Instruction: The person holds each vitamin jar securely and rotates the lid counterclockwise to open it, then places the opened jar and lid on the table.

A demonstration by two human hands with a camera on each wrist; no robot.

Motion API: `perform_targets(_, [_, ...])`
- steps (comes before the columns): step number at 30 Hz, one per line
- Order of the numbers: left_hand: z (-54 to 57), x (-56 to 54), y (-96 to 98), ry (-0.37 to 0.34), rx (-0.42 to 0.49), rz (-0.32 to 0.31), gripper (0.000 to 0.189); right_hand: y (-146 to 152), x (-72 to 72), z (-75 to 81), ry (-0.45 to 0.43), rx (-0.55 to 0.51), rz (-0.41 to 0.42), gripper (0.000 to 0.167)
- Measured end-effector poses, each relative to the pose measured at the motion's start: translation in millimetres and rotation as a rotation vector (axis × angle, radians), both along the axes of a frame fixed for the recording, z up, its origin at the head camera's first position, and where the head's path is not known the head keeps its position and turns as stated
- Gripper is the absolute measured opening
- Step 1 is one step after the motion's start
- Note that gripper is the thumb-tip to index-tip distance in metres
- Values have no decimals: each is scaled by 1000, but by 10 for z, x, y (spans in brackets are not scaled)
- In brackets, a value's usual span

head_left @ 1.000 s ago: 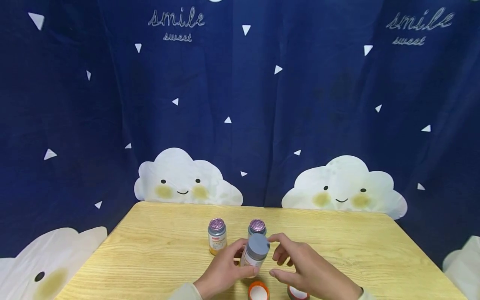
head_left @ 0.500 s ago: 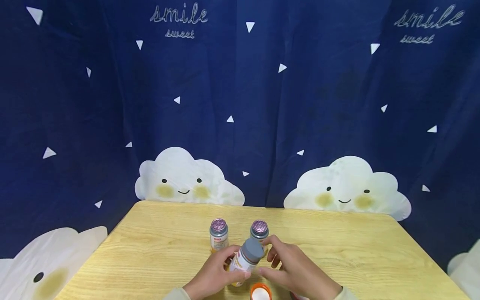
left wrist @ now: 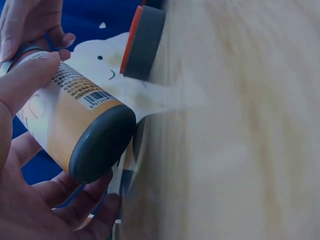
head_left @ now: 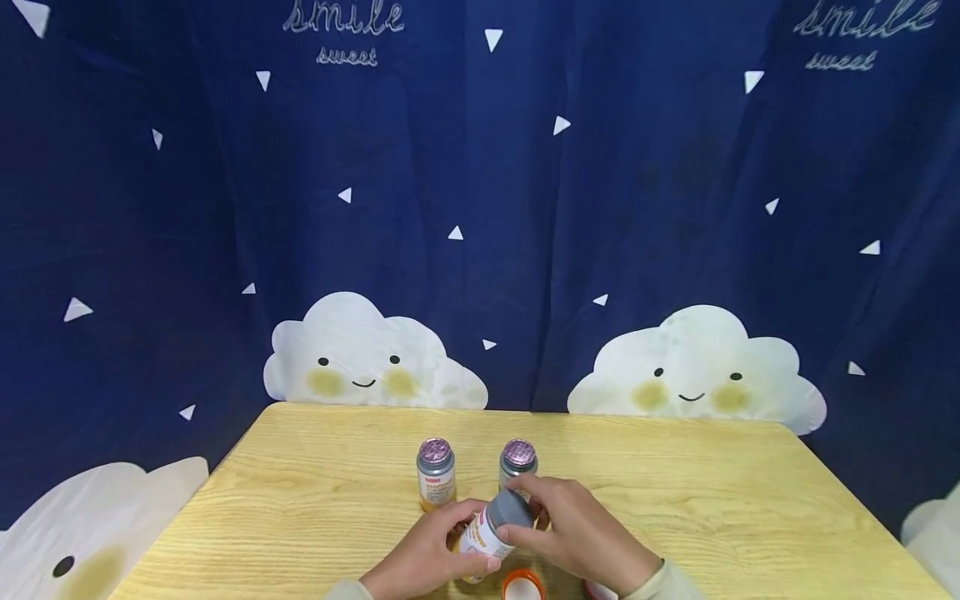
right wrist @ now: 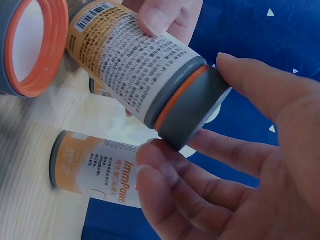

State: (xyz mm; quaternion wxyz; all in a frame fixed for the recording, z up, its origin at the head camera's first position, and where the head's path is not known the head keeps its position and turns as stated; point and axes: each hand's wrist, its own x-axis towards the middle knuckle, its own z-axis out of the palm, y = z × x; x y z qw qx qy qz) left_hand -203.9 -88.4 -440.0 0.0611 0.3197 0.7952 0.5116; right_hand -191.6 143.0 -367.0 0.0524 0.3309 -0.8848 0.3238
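From my place far away, I find the bottle [head_left: 480, 538] in the lower middle of the head view, above the wooden table [head_left: 322, 492]. My left hand [head_left: 435, 550] holds it around its body. The bottle is tilted: its long axis goes from the base at lower left to the grey cap [head_left: 513, 510] at upper right. So the cap points away from the left grip and toward my right hand [head_left: 573, 529], which is the nearer one to it. The right thumb and fingers pinch the cap at its edge, and the gap between them is only as wide as the cap. How firmly they press I cannot judge.

Behind stand two more bottles, one at left [head_left: 437, 485] and one at right [head_left: 517, 472], with purple foil on their mouths. A loose lid with orange rim [head_left: 522, 588] lies at the bottom edge; another lid [head_left: 600, 591] is partly covered by the right arm.

About writing: on one standing bottle the label [right wrist: 122, 177] reads "ImmPower", with Chinese characters. The held bottle carries a barcode [right wrist: 95, 16] and small print, probably also Chinese, too fine for me. The curtain [head_left: 465, 150] says "smile" and "sweet".
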Motion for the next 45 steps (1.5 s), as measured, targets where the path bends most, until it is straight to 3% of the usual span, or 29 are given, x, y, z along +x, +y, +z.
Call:
perform_targets(10, [-121, 16, -117, -156, 152, -66, 50, -28, 28, -43, 11, -13, -12, 33])
perform_targets(16, [-228, 29, -183, -190, 191, -61, 50, -70, 23, -47, -39, 0, -31, 37])
perform_targets(23, [-329, 17, -202, -125, 181, -43, 54, -79, 38, -50, -82, 20, -73, 38])
perform_targets(37, [-313, 22, -186, -35, 124, 20, 56, -91, 71, -68, -74, -12, -107, 37])
perform_targets(45, [-290, -6, -150, -121, 149, 3, 54, -52, 66, -76, -38, -16, -85, 31])
